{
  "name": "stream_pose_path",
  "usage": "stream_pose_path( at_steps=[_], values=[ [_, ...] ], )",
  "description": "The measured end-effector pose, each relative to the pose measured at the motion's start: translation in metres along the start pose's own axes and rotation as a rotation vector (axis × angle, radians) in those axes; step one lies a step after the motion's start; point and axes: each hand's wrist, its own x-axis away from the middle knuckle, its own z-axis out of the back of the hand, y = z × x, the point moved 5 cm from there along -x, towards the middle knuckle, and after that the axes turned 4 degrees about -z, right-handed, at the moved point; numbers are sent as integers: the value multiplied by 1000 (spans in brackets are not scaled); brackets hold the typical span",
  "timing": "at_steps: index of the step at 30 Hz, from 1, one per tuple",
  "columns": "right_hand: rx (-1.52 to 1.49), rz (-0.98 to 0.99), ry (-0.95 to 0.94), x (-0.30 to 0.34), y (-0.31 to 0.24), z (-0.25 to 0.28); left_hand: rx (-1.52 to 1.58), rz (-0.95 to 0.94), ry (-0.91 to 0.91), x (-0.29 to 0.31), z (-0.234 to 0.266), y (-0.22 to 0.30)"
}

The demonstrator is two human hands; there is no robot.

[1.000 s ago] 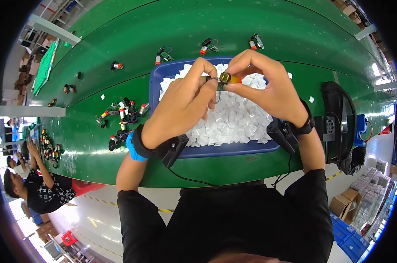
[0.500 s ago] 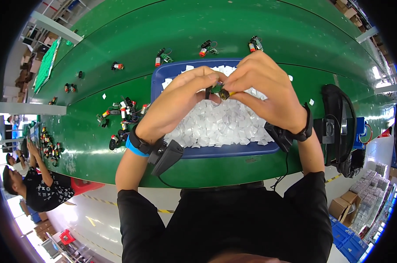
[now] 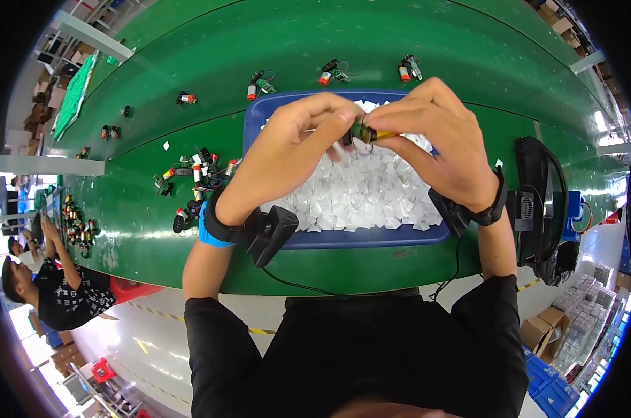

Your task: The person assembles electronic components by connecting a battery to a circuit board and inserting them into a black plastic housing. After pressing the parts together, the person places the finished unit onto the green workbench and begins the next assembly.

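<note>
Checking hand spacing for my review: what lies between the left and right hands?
The head view shows a small yellow-and-dark part between the left hand and right hand, pinched by the right, above white pieces in a blue tray.

Battery part (image 3: 383,134) over a tray (image 3: 371,240) of squares (image 3: 371,195) on the table (image 3: 371,272), assemblies (image 3: 196,171) left, bag (image 3: 538,160) right

The desk (image 3: 371,269) was brightly lit, the floor (image 3: 131,324) was streaked with glare, and the view's margins were warped.

Electronics assembly workshop: green workbench (image 3: 137,251), circuit-board modules (image 3: 334,72), a co-worker (image 3: 68,296), striped floor tape (image 3: 155,311); rim distorted, apparently stacked packages (image 3: 586,306).
</note>
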Motion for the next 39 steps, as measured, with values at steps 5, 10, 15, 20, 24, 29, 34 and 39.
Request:
stream_pose_path(
  at_steps=[5,10,15,20,24,29,34,39],
  values=[
    [126,163,-59,3,-13,-8,-205,61,34,3,-1,-9],
    [210,175,-25,4,-14,-9,121,162,7,2,1,-16],
    [154,65,31,-1,-6,-1,157,103,24,2,-2,-2],
    [149,33,30,2,-3,-5,72,-49,68,6,-8,-11],
    [188,40,38,2,1,-5,47,-61,47,4,-6,-6],
    [235,53,64,3,-3,-3,-36,-103,-28,7,-12,4],
    [259,-17,124,-7,-20,4,49,-20,-26,3,-6,1],
    [75,-207,224,0,-26,30,273,-260,80,3,-2,10]
  ],
)
